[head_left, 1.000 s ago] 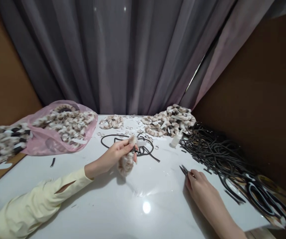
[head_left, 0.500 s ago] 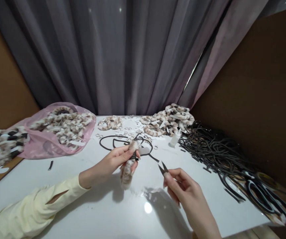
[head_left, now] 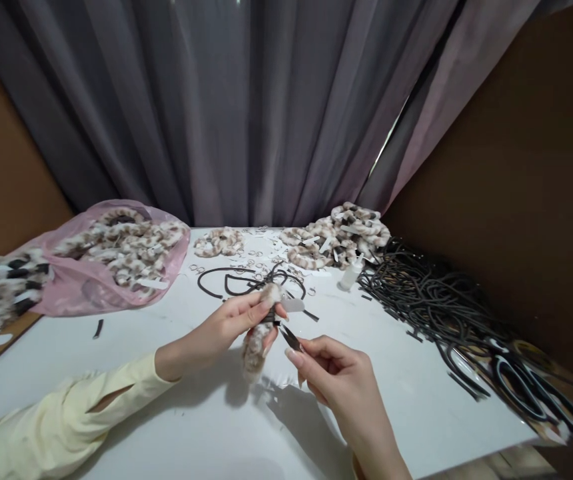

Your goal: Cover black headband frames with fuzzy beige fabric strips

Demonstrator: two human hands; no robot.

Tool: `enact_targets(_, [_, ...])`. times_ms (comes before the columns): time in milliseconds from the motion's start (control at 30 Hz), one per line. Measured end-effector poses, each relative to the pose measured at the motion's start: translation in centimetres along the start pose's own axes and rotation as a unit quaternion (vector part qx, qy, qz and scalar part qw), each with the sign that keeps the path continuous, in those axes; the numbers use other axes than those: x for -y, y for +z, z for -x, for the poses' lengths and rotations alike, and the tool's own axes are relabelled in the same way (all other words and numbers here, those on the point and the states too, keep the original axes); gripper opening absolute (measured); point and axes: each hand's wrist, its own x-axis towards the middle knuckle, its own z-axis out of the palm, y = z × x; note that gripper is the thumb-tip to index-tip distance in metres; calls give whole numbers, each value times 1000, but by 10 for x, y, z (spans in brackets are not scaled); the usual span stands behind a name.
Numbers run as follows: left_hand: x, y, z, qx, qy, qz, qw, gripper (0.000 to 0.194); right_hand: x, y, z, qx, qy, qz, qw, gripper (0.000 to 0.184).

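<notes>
— What's around the white desk?
— Grey curtain behind, pink bag left, black cords right.
— And the hands?
— Left hand pinches a furry leopard-print scrunchie above mid-desk; right hand grips thread snips touching it.

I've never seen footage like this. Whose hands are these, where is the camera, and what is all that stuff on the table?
No machine here: these are a person's own two bare hands, filmed by a camera worn on the head, looking forward and down. The left hand, in a pale yellow sleeve, holds a fuzzy spotted piece. The right hand holds small snips, their tips right next to that piece. On the white table lie a pink bag of similar fuzzy rings, two more heaps of fuzzy rings at the back, a small white bottle, a few black bands and a big pile of black bands on the right. Grey curtains hang behind.
</notes>
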Motion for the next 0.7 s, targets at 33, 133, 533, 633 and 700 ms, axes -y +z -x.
enact_targets(33, [0, 0, 0, -1, -2, -1, 1000, 35, 0, 0, 0, 0, -2, -6, 1000, 31])
enact_targets(133, [0, 0, 1, 0, -7, 2, 1000, 36, -1, -1, -1, 12, -7, -15, 1000, 30])
enact_targets(533, [-4, 5, 3, 4, -18, -6, 1000, 37, 3, 1, 1, -10, -5, -38, 999, 31])
enact_targets(633, [-6, 7, 3, 6, -17, -13, 1000, 35, 7, 3, 5, -43, -3, -56, 998, 29])
enact_targets(700, [-7, 9, 4, 2, -18, -12, 1000, 33, 7, 3, 6, -50, -8, -53, 997, 28])
